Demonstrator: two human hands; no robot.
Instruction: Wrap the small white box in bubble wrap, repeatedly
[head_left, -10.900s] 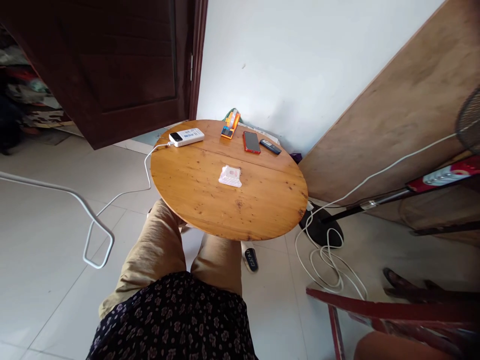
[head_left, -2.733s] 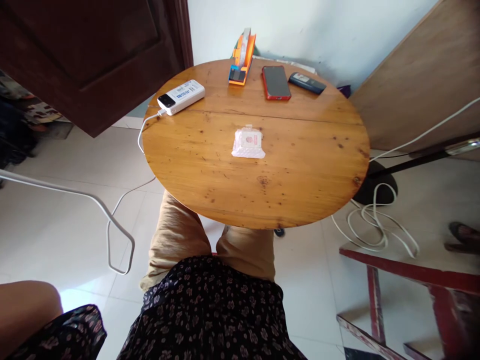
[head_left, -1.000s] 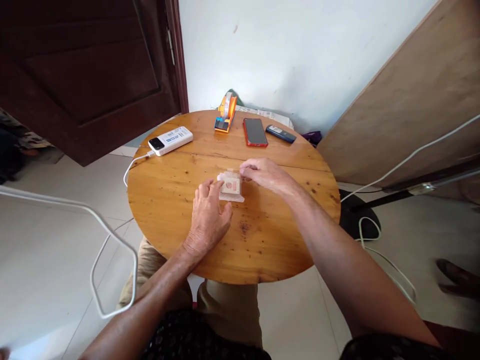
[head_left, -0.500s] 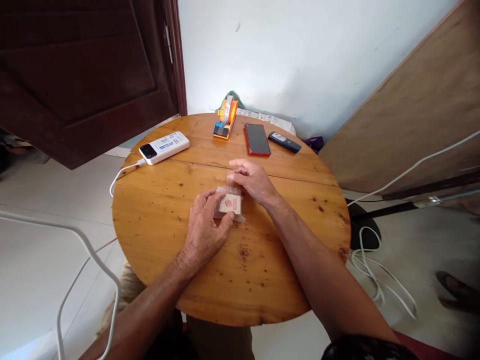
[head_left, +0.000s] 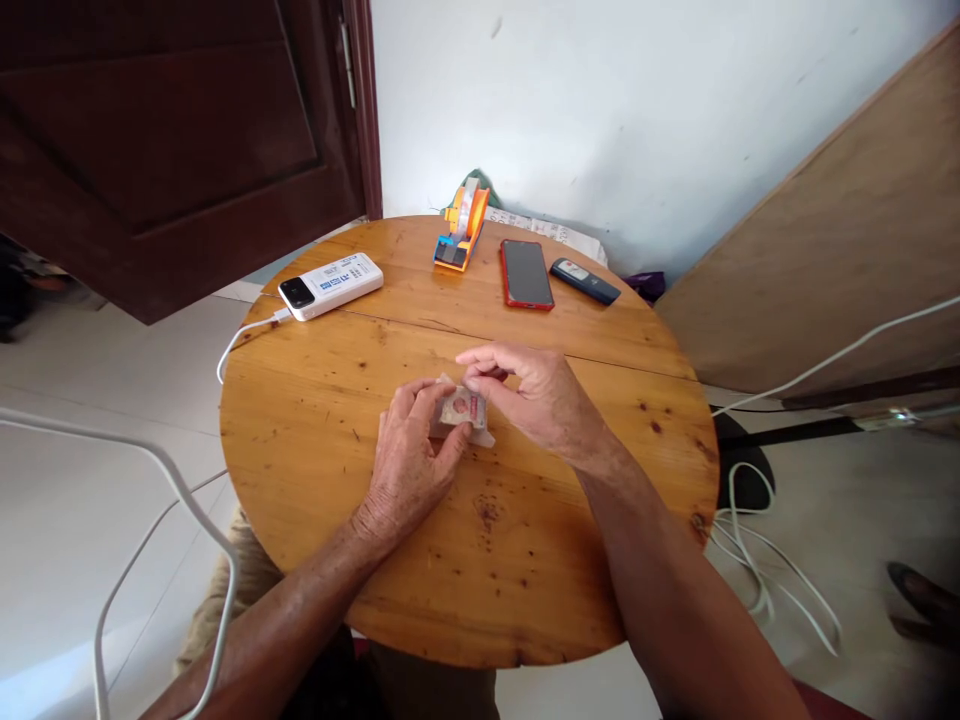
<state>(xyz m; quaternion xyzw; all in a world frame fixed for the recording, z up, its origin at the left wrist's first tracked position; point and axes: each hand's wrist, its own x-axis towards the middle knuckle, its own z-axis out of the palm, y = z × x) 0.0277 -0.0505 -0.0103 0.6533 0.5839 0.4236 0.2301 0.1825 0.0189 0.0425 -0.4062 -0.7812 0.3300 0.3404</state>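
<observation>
A small white box (head_left: 463,408) with red print lies on the round wooden table, with clear film (head_left: 486,438) sticking out past its edges. My left hand (head_left: 416,430) grips the box from the left, thumb along its near edge and fingers over the far side. At the far right corner of the box my right hand (head_left: 536,390) is closed in a pinch on the film, its index finger stretched out above. The fingertips partly hide what they hold.
Along the far side of the table (head_left: 300,480) stand a white power bank (head_left: 341,285) with a cable, an orange and blue tape dispenser (head_left: 463,228), a red-cased phone (head_left: 526,274) and a dark handheld device (head_left: 585,281). A white cable (head_left: 161,460) loops at the left.
My right hand has come nearer and a little right, bringing the pinched film down over the box's far right edge. My left hand keeps its hold. The view has shifted slightly.
</observation>
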